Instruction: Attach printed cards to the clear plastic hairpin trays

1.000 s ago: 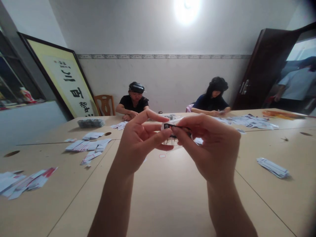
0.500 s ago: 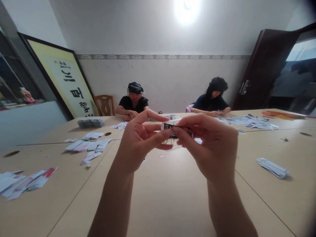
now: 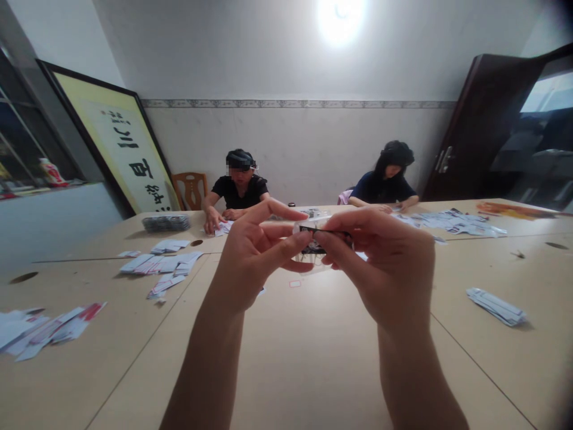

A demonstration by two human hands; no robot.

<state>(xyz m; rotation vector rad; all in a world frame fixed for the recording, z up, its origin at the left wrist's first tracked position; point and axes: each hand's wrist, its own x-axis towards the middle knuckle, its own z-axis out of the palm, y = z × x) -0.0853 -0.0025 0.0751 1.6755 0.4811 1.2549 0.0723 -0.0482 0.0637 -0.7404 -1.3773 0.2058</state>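
My left hand (image 3: 250, 257) and my right hand (image 3: 387, 263) are raised close together above the middle of the table. Between them is a small clear plastic packet (image 3: 314, 249) with a black label bearing pale print. Both thumbs press on its near face, their tips almost meeting. The left index finger arches over the packet's top corner, while the other left fingers support it from behind. On the right, thumb and bent fingers pinch the other end and cover much of it. What lies inside the packet is too small to make out.
Paper strips (image 3: 161, 264) and more papers (image 3: 54, 328) lie at left, near a stack of packs (image 3: 165, 223). A strip bundle (image 3: 496, 306) lies at right. Two co-workers (image 3: 239, 191) (image 3: 385, 179) sit across the table (image 3: 313, 358), papers (image 3: 452, 221) before the right one.
The black label has tipped and looks partly folded under my thumbs. My hands stay almost in place. The left co-worker's hand has reached out to papers on the table.
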